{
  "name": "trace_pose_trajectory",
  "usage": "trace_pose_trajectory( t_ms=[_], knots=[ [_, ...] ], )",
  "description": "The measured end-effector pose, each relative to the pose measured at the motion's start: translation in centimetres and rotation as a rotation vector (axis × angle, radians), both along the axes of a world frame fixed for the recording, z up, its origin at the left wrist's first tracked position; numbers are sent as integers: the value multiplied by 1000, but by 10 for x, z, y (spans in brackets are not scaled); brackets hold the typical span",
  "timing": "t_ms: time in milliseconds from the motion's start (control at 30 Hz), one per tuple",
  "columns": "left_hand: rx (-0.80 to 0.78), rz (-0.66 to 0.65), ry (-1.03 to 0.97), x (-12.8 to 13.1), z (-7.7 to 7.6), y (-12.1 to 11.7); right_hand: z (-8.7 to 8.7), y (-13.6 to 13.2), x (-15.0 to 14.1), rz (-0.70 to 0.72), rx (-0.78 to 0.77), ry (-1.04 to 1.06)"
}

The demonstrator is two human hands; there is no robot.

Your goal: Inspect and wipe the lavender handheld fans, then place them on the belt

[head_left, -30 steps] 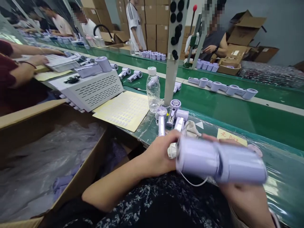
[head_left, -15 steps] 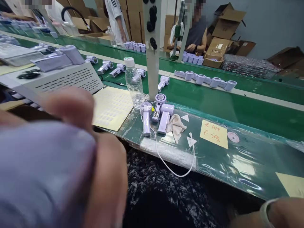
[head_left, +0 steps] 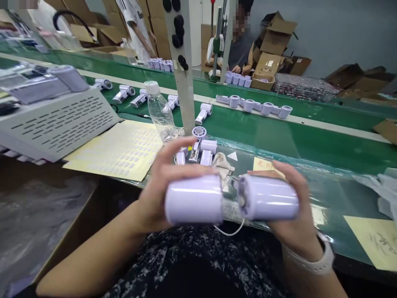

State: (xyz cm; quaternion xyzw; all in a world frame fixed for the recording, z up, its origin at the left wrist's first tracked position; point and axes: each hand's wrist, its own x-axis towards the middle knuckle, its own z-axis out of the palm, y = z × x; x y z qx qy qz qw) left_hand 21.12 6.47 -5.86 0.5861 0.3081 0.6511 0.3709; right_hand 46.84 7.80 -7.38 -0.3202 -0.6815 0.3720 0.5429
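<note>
In the head view, my left hand (head_left: 156, 182) is closed around a lavender fan piece (head_left: 194, 200), a glossy cylinder held sideways over the bench edge. A second lavender fan piece (head_left: 273, 198) sits in my right hand (head_left: 302, 207), its dark, hollow-looking end turned towards the first. A narrow gap separates the two cylinders. My hands hide the rest of both pieces, and motion blurs them slightly. Just beyond lie several lavender handheld fans (head_left: 208, 147) and a beige cloth (head_left: 222, 163). A white cable (head_left: 231, 234) hangs below the held pieces.
A clear plastic bottle (head_left: 161, 114) and a metal post (head_left: 182, 82) stand behind my left hand. On the left are a sticker sheet (head_left: 124, 145) and a slotted grey box (head_left: 62, 124). More fans (head_left: 266, 108) line the green conveyor (head_left: 325, 136). A co-worker (head_left: 242, 49) sits opposite.
My left hand and its lavender piece have moved from close to the camera to in front of me. My right hand has risen into view, holding another piece. The view has shifted.
</note>
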Motion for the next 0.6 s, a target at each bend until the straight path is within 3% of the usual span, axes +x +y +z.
trace_pose_trajectory(
  t_ms=[100,200,367,467,600],
  knots=[
    [-65,-68,130,10,-6,-3,-9,7,-20,114,100,-48],
    [-146,-195,232,8,-10,5,-16,10,-23,125,175,-36],
    [22,-344,434,-8,-18,13,-14,-2,-16,151,269,-92],
    [116,-361,503,-12,-15,5,-4,-11,-15,118,163,-163],
    [27,-393,535,-9,-2,-3,5,-13,-14,141,-19,-207]
  ],
)
